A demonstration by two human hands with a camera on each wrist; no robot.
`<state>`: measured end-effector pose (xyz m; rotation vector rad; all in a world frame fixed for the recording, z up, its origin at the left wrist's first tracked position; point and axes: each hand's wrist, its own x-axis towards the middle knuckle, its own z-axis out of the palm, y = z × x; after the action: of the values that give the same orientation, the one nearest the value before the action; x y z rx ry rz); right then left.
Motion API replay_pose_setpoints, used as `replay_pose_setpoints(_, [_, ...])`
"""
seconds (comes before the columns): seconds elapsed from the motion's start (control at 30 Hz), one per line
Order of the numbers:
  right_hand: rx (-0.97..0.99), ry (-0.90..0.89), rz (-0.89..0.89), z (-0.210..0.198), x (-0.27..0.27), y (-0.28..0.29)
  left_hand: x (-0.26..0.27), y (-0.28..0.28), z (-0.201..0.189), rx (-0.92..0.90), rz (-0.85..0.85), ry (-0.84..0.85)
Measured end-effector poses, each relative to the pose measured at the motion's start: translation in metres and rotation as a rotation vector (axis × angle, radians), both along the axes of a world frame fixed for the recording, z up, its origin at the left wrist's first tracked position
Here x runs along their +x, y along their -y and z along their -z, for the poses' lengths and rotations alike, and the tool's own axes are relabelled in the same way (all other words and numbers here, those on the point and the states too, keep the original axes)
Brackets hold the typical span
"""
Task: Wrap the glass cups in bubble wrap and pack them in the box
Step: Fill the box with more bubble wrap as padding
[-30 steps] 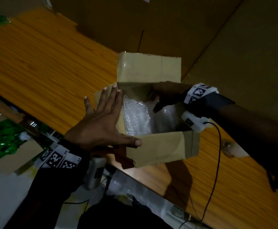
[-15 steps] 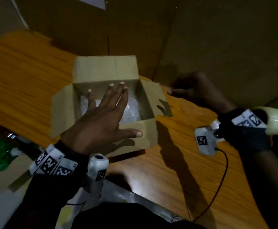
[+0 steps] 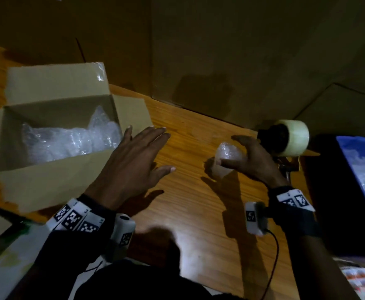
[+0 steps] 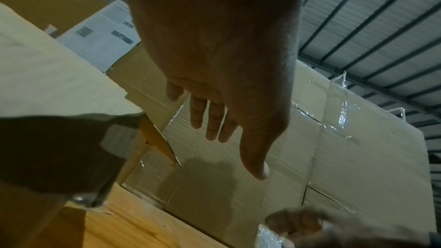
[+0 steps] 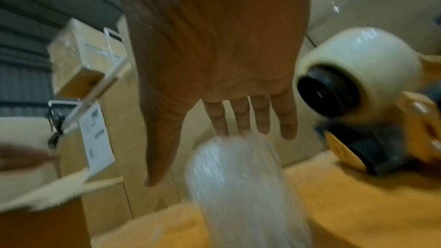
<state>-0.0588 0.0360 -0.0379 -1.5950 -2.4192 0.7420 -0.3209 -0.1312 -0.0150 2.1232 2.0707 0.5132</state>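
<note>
An open cardboard box [image 3: 53, 182] stands at the left of the wooden table [image 3: 198, 213] with bubble-wrapped bundles [image 3: 69, 141] inside. To its right a bubble-wrapped cup [image 3: 226, 154] stands upright on the table. My right hand [image 3: 240, 152] arches over this cup [image 5: 238, 186]: straight fingers [image 5: 241, 120] touch its top and the thumb [image 5: 162, 157] lies beside it with a small gap. My left hand [image 3: 151, 152] hovers flat with spread fingers [image 4: 210, 118] just past the box's right flap, holding nothing.
A tape dispenser [image 3: 292, 137] with a pale roll [image 5: 358, 74] sits right behind my right hand. A blue tray [image 3: 363, 165] with more bubble wrap lies at the far right. Large cartons [image 3: 242, 61] wall off the table's back edge.
My right hand left the box, swung right and came down over the wrapped cup by the dispenser. My left hand slid from above the box to its right side.
</note>
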Motion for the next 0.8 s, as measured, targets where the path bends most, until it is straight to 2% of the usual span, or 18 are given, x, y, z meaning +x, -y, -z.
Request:
replay_pose_setpoints(0.07, [-0.019,0.008,-0.027,0.014,0.001,0.0,0.003,-0.001,0.0,0.004,-0.013,-0.004])
replay_pose_setpoints(0.17, [0.057,-0.005,0.004,0.027,0.0,-0.003,-0.002,0.003,-0.003,-0.005,-0.038,0.001])
replay_pose_setpoints(0.43, [0.105,0.005,0.023,0.023,-0.022,-0.001,-0.05,0.025,-0.014,0.025,-0.1,0.029])
replay_pose_setpoints(0.53, [0.14,-0.101,0.018,0.0,-0.045,0.01,-0.071,0.033,-0.017,0.034,-0.115,0.038])
replay_pose_setpoints(0.7, [0.167,-0.333,-0.046,-0.074,-0.113,0.034,-0.121,0.053,-0.023,0.087,-0.214,0.087])
replay_pose_setpoints(0.8, [0.149,-0.418,-0.138,-0.118,-0.159,0.048,-0.164,0.069,-0.025,-0.037,-0.271,0.078])
